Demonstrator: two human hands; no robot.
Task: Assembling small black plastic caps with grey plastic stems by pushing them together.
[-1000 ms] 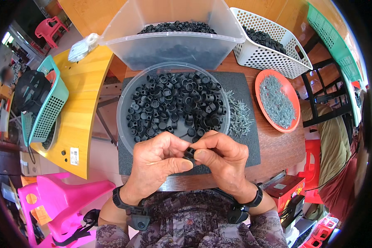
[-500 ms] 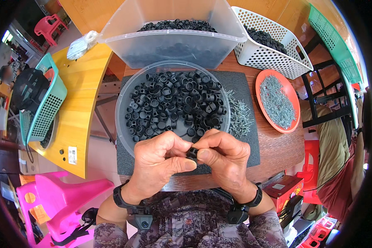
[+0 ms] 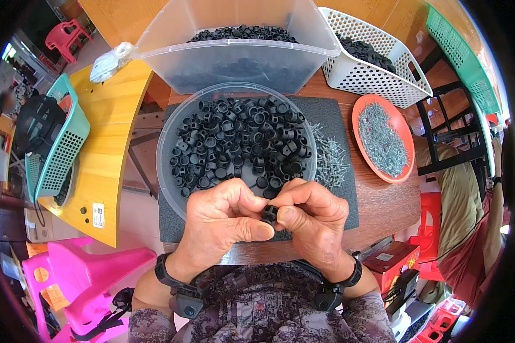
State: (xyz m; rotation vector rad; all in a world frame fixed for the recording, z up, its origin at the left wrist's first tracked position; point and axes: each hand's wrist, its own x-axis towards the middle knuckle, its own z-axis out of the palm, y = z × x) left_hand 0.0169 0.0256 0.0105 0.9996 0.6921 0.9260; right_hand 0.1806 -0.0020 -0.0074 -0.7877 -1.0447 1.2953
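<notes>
From my remote feed I just see two bare hands, left hand (image 3: 226, 220) and right hand (image 3: 315, 220), each wrist strapped with a chunky black band carrying a small boxy module, plus dark floral-patterned sleeves lower down.

This is a small assembly workshop, set up for hand piecework rather than a home or office. A wooden table (image 3: 383, 200) carries a dark work mat (image 3: 337, 114) and parts sorted in bulk: a round clear bowl (image 3: 171, 120) full of small black plastic caps (image 3: 240, 137), a big clear bin (image 3: 234, 57) and a white slotted basket (image 3: 366, 74) holding more of them, a loose heap of screws (image 3: 329, 157) and an orange tray (image 3: 403, 171) of further screws. A yellow side table (image 3: 111, 137) bears a teal basket (image 3: 63, 154). Plastic stools (image 3: 86, 274) and red crates (image 3: 400, 263) stand around.
</notes>
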